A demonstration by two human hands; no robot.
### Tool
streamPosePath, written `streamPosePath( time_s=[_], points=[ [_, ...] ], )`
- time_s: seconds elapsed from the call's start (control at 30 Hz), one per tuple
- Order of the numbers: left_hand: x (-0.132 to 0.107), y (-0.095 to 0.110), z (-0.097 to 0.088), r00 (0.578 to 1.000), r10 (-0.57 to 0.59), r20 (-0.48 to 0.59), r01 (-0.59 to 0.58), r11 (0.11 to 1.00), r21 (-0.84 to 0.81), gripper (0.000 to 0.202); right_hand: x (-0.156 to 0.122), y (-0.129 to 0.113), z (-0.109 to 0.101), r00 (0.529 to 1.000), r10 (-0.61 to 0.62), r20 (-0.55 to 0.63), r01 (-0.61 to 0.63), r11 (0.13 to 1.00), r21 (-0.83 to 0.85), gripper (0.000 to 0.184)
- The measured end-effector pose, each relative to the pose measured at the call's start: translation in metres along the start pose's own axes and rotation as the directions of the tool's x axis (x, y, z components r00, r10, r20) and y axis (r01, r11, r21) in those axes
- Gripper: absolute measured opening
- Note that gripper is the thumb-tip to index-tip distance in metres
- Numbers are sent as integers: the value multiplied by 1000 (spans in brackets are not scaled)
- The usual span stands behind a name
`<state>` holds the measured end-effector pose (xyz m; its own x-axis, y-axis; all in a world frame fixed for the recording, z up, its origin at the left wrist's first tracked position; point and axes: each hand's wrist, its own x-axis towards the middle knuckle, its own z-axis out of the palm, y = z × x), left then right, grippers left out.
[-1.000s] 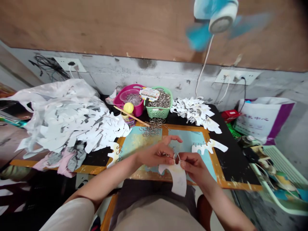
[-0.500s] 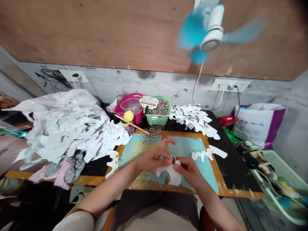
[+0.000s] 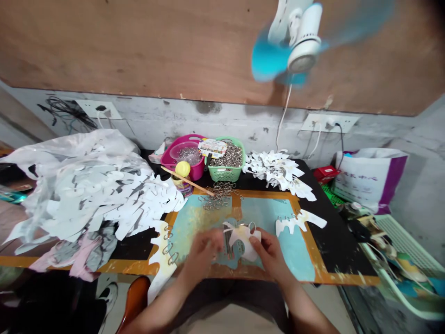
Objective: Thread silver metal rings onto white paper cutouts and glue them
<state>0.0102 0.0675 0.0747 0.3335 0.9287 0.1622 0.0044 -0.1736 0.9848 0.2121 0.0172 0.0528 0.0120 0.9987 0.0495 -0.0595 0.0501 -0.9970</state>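
Note:
A white cut-out piece (image 3: pixel 247 248) with a notched edge and looped strips is pinched in my right hand (image 3: pixel 270 248), thumb on top. My left hand (image 3: pixel 207 246) is apart from it on the left, smeared by motion, so its fingers are unclear. Between the hands, some thin grey strips (image 3: pixel 228 246) lie on the light blue work surface (image 3: pixel 194 218). To the left, a white piece with metal rings (image 3: pixel 160 246) hangs over the front edge. Another ringed white piece (image 3: pixel 301 221) rests on the right. Loose metal rings (image 3: pixel 220 195) lie beyond my hands.
A large heap of white cut-outs (image 3: pixel 104 195) covers the left. Behind stand a pink basket (image 3: pixel 197 172), a green basket (image 3: pixel 225 174) of metal rings and a tin (image 3: pixel 182 185) with a wooden stick. More white pieces (image 3: pixel 278 169) sit back right. A fan (image 3: pixel 304 55) spins above.
My left hand has let go of the white piece and moved left and down. My right hand still holds it. The view has shifted slightly.

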Motion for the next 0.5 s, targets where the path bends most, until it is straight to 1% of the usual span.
streamPosePath(
  time_s=[0.03,0.07,0.1,0.17,0.23,0.27,0.3,0.37,0.43,0.5],
  points=[
    [-14,-2,5,987,-103,121,98,994,51,52,0,2,1,1000,0,-12,0,1000,-3,32],
    [-27,-5,13,965,-173,197,165,985,59,48,0,3,3,1000,-6,-23,6,1000,-9,31],
    [-35,-7,22,951,-215,222,213,977,34,44,0,5,4,1000,-15,-27,14,1000,-18,31],
    [-40,-11,41,953,-282,109,291,953,-86,47,0,6,8,999,-38,-7,37,998,-56,31],
    [-30,-14,56,930,-367,-19,354,907,-228,54,0,6,9,998,-63,24,65,991,-120,34],
    [-23,-16,61,912,-407,-43,379,879,-289,55,0,5,9,997,-74,29,77,987,-144,35],
    [-15,-16,65,896,-439,-61,395,854,-339,55,0,4,8,996,-82,24,85,985,-153,37],
    [-2,-16,68,882,-468,-54,409,818,-405,50,1,0,4,996,-87,1,87,990,-109,44],
    [5,-14,68,884,-466,-34,406,802,-439,46,3,-6,-1,998,-62,-7,62,997,-55,49],
    [6,-14,66,889,-459,-5,407,793,-454,46,7,-14,-6,1000,-22,8,23,997,-78,48]
  ],
)
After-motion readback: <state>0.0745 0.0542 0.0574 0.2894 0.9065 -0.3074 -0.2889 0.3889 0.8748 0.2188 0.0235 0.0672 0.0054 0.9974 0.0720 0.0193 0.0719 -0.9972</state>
